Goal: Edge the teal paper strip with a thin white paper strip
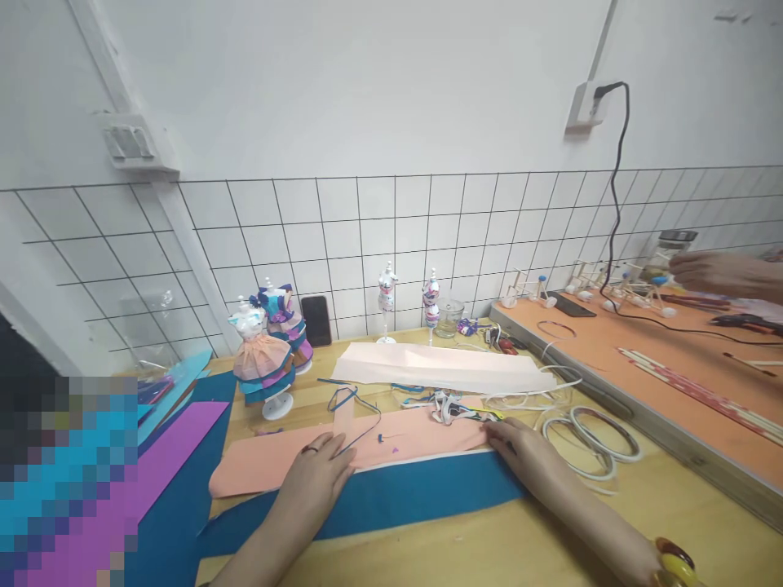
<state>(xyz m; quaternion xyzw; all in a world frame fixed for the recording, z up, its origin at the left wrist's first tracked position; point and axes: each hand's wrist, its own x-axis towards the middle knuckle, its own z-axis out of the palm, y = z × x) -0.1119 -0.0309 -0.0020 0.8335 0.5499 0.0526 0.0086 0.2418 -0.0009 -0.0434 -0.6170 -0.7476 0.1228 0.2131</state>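
Observation:
My left hand (318,469) lies on a long peach strip (269,458) and the blue strip (422,493) in front of it, its fingers stretched out and a ring on one. At the other end, my right hand (519,448) rests its fingertips on the peach strip's edge, beside the blue strip. White edging shows between the two strips. Whether they are cloth or paper I cannot tell. A thin blue scrap (367,403) curls just beyond my left hand. Near my right fingertips sits a tangle of white and dark scraps (451,408).
A pale pink strip (440,367) lies farther back. Two dressed miniature dress forms (263,359) stand left, near a phone (316,320). White rings of tape or cord (605,436) lie right. Blue and purple sheets (183,440) are at left. Another person's hand (722,273) is over the orange table (673,359).

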